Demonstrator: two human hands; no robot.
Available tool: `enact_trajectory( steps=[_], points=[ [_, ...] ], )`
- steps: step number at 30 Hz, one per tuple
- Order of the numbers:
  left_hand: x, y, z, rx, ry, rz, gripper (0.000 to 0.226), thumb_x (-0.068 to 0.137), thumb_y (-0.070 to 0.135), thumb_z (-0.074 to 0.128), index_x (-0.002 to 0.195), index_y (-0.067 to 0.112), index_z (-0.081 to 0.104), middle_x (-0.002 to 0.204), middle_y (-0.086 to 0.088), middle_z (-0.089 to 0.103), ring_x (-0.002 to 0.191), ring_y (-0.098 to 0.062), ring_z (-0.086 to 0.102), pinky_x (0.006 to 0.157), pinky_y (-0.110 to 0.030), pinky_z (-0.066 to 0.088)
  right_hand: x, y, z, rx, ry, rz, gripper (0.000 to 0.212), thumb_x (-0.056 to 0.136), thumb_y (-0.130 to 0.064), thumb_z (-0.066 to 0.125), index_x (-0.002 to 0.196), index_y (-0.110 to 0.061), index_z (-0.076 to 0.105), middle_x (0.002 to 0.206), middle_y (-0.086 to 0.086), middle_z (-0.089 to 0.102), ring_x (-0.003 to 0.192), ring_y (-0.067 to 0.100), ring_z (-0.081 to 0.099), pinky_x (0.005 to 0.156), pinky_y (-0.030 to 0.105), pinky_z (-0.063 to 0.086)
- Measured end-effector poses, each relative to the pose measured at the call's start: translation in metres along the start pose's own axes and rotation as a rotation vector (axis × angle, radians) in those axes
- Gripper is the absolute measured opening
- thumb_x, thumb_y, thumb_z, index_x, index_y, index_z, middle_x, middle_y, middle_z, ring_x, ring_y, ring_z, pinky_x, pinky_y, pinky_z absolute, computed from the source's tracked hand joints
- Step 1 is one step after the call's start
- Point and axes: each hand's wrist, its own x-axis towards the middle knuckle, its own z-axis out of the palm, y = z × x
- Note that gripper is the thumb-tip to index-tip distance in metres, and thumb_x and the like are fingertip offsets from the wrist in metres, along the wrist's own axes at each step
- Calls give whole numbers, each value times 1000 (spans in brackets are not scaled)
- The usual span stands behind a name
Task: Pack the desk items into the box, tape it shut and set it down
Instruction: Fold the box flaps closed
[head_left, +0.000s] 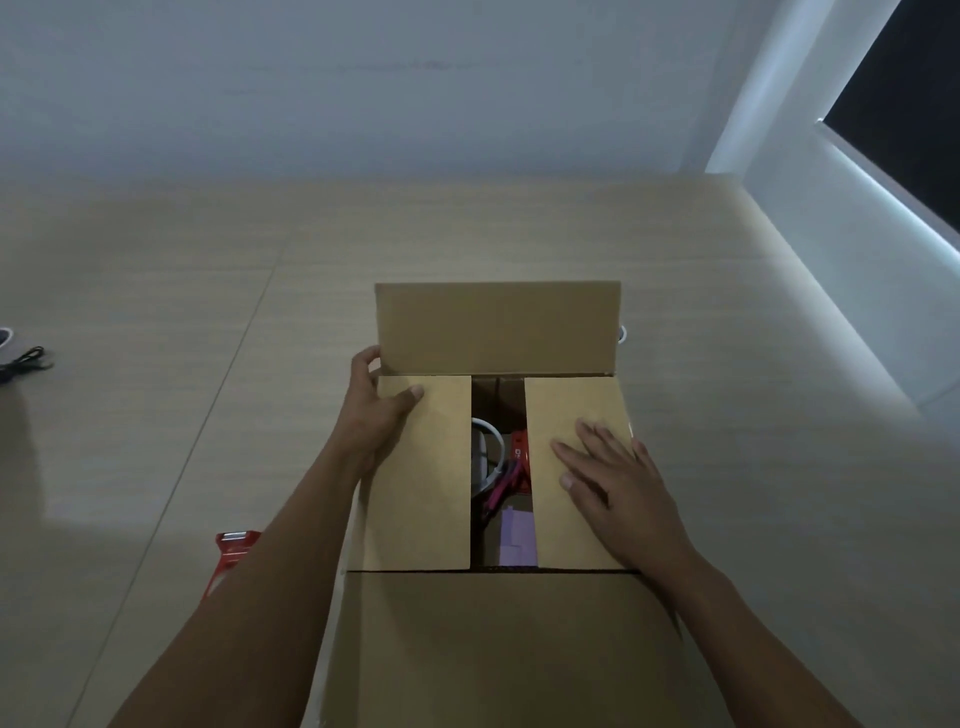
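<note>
A brown cardboard box (496, 639) stands on the wooden desk in front of me. Its two side flaps are folded down, while the far flap (497, 325) stands upright and the near flap hangs towards me. My left hand (375, 415) grips the outer edge of the left flap (423, 483), thumb on top. My right hand (615, 486) lies flat, fingers spread, on the right flap (571, 415). Through the gap between the flaps I see a white ring-shaped item (485, 452), a red item (518, 447), a pink item (503, 486) and a purple pad (517, 535).
A red tape dispenser (231, 553) lies on the desk left of the box, partly behind my left forearm. A dark cable (26, 358) lies at the far left edge. A wall runs behind the desk and a window (904, 104) is at upper right.
</note>
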Motion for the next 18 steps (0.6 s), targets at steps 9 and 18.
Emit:
enact_trajectory(
  steps=[9, 18],
  points=[
    [-12, -13, -5, -177, -5, 253, 15, 90, -8, 55, 101, -1, 62, 101, 1, 61, 89, -13, 60, 73, -33, 50, 1, 3, 5, 5, 95, -33, 48, 98, -51, 33, 140, -37, 53, 130, -11, 57, 142, 14, 35, 118, 30, 7],
    [-33, -14, -16, -306, -52, -22, 45, 98, 42, 36, 121, 24, 71, 148, 6, 47, 130, -15, 47, 108, -45, 42, 1, -1, 4, 21, 146, -40, 44, 98, -46, 41, 132, -28, 62, 142, -11, 55, 138, 11, 40, 118, 45, 23]
  ],
)
